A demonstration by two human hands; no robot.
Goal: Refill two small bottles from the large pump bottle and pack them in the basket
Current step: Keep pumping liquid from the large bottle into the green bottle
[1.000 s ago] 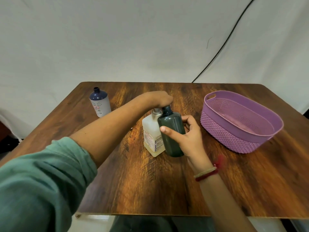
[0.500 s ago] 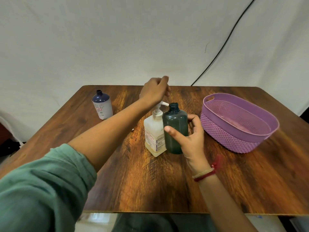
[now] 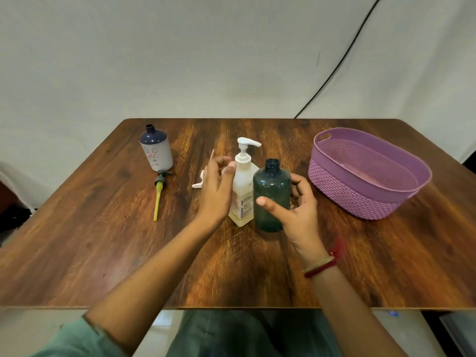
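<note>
The large white pump bottle (image 3: 242,191) stands mid-table, its spout pointing right. Just right of it stands a dark green small bottle (image 3: 270,199) with an uncapped neck; my right hand (image 3: 298,215) grips it, thumb in front and fingers behind. My left hand (image 3: 217,188) hovers just left of the pump bottle, fingers relaxed and holding nothing. A second small bottle (image 3: 155,152), white with a dark blue top and no cap, stands at the back left. The purple basket (image 3: 347,199) sits to the right with nothing in it.
A dark pump with a yellow tube (image 3: 159,194) lies in front of the white-and-blue bottle. A white pump cap (image 3: 198,184) lies partly hidden behind my left hand. A black cable (image 3: 342,57) hangs on the backdrop. The table's front edge is near me.
My left hand has come off the pump head and dropped to the left side of the pump bottle. My right hand still holds the green bottle in place.
</note>
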